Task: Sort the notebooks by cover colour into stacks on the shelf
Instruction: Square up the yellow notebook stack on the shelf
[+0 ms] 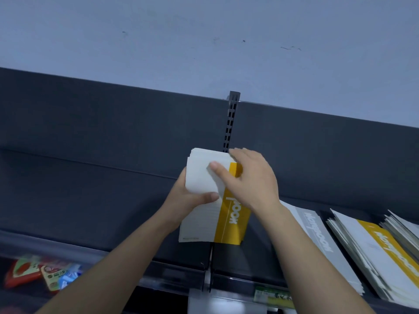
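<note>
A bundle of notebooks (pixel 213 220), white with a yellow band and dark lettering, is held upright above the dark shelf (pixel 113 200) at the centre. My left hand (pixel 188 198) grips the bundle from the left, thumb across the front cover. My right hand (pixel 249 180) holds the top right of the bundle, its thumb bending a white cover (pixel 199 175) forward. On the shelf at the right lie a grey-banded notebook stack (pixel 317 236) and a yellow-banded notebook stack (pixel 385 250), both slanted.
A slotted metal upright (pixel 231 123) rises behind the bundle against the dark back panel. Below the shelf at the left are colourful packets (pixel 43 273). A green price label (pixel 272 295) sits on the shelf's front edge. More white notebooks (pixel 403 225) show at the far right.
</note>
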`<state>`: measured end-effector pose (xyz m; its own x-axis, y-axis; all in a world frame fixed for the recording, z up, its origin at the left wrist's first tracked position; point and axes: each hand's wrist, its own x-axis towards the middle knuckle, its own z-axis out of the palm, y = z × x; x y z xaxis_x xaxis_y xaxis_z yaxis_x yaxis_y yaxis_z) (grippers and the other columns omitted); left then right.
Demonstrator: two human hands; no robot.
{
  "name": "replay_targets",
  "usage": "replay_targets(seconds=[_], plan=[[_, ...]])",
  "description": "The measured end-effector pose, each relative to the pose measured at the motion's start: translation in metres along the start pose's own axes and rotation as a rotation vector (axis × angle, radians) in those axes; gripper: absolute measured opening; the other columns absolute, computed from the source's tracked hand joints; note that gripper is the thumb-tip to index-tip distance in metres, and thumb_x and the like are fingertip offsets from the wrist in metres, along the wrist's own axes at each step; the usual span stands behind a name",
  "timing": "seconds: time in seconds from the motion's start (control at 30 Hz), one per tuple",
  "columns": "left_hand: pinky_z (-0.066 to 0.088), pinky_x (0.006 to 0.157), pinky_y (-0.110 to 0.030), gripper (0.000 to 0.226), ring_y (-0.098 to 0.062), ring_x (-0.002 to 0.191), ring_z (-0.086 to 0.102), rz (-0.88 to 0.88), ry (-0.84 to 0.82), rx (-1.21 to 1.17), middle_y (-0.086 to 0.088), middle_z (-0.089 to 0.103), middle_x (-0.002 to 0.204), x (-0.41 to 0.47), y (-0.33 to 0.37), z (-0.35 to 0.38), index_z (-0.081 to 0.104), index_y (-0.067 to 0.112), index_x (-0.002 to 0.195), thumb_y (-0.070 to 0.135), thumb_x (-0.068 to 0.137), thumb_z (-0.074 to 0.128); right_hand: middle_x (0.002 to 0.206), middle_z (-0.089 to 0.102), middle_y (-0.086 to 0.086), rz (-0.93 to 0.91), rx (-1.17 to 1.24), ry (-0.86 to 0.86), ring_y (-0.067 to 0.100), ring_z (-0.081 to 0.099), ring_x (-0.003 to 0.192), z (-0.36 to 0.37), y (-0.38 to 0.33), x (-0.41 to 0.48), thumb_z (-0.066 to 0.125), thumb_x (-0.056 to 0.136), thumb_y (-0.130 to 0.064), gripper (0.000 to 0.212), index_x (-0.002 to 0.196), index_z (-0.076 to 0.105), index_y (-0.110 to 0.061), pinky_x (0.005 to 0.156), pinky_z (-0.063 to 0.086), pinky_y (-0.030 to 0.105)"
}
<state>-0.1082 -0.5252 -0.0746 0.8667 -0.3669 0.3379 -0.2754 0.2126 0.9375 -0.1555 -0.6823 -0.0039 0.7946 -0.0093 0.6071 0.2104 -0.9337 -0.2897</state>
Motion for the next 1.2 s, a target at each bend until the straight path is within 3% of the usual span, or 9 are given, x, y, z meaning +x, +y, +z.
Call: replay_targets(seconds=[0.07,0.17,0.27,0.37,0.5,0.63,0.77,1.03,1.2], plan=[[0.055,0.078,-0.030,0.081,-0.021,0.106,0.066,0.002,0.019,0.008,-0.004,0.067,0.118,0.001,0.001,0.001,0.048,0.019,0.129,0.023,0.057,0.086,0.148,0.044,-0.005,0.039,0.221,0.158,0.011,0.030,0.141,0.001,0.001,-0.002,0.043,0.081,-0.073,0.079,0.140,0.046,-0.021,0.118,0.017,0.032],[0.057,0.079,-0.032,0.084,-0.021,0.106,0.066,-0.006,0.044,0.014,-0.002,0.067,0.118,0.001,-0.002,0.001,0.049,0.021,0.128,0.028,0.053,0.087,0.153,0.033,-0.008,0.411,0.770,0.201,0.011,0.031,0.141,0.012,0.002,-0.014,0.057,0.073,-0.072,0.093,0.148,0.026,-0.027,0.116,0.028,0.037],[0.054,0.090,-0.047,0.090,-0.021,0.112,0.063,-0.009,0.104,0.044,0.000,0.064,0.123,0.005,-0.007,0.003,0.045,0.025,0.131,0.029,0.053,0.088,0.110,0.064,-0.008,0.597,1.006,0.076,0.011,0.063,0.103,0.027,-0.001,-0.024,0.071,0.072,-0.060,0.060,0.115,0.049,-0.024,0.091,0.052,0.038],[0.050,0.095,-0.052,0.089,-0.020,0.117,0.059,0.032,0.134,0.078,0.002,0.061,0.126,0.009,-0.007,0.003,0.042,0.029,0.133,0.027,0.056,0.086,0.094,0.063,-0.011,0.543,1.002,0.128,0.005,0.063,0.086,0.028,0.001,-0.021,0.074,0.077,-0.047,0.044,0.104,0.049,-0.023,0.078,0.052,0.029],[0.051,0.095,-0.044,0.095,-0.017,0.121,0.056,0.051,0.086,0.165,0.003,0.058,0.130,0.009,-0.009,-0.005,0.037,0.029,0.137,0.026,0.058,0.089,0.101,0.063,-0.008,0.507,1.034,0.110,0.011,0.064,0.095,0.036,0.009,-0.024,0.075,0.079,-0.039,0.046,0.113,0.047,-0.022,0.083,0.053,0.032],[0.050,0.096,-0.051,0.085,-0.021,0.115,0.061,-0.047,0.024,0.163,-0.003,0.062,0.125,0.004,-0.024,-0.010,0.045,0.022,0.132,0.026,0.059,0.089,0.110,0.061,-0.004,0.555,1.016,0.011,0.013,0.062,0.101,0.055,0.013,-0.038,0.080,0.074,-0.039,0.065,0.123,0.043,-0.018,0.084,0.051,0.031],[0.051,0.095,-0.050,0.087,-0.023,0.116,0.060,-0.064,0.069,0.175,-0.004,0.062,0.125,0.006,-0.028,-0.011,0.045,0.019,0.131,0.027,0.057,0.090,0.104,0.061,-0.006,0.546,1.039,0.079,0.009,0.061,0.094,0.056,0.015,-0.038,0.079,0.077,-0.028,0.057,0.119,0.043,-0.017,0.074,0.047,0.023],[0.051,0.096,-0.045,0.091,-0.022,0.119,0.059,-0.101,0.013,0.199,-0.006,0.061,0.127,0.000,-0.038,-0.018,0.043,0.016,0.135,0.022,0.058,0.091,0.104,0.060,-0.006,0.565,1.007,-0.015,0.007,0.059,0.093,0.074,0.025,-0.050,0.070,0.083,-0.014,0.045,0.117,0.041,-0.018,0.074,0.046,0.023],[0.050,0.089,-0.021,0.067,0.000,0.106,0.061,-0.158,0.018,0.287,0.007,0.066,0.115,-0.014,-0.048,-0.017,0.053,0.033,0.117,0.011,0.064,0.088,0.104,0.054,-0.005,0.578,0.842,-0.158,0.012,0.055,0.097,0.085,0.033,-0.064,0.060,0.088,-0.007,0.038,0.114,0.036,-0.021,0.071,0.044,0.021]])
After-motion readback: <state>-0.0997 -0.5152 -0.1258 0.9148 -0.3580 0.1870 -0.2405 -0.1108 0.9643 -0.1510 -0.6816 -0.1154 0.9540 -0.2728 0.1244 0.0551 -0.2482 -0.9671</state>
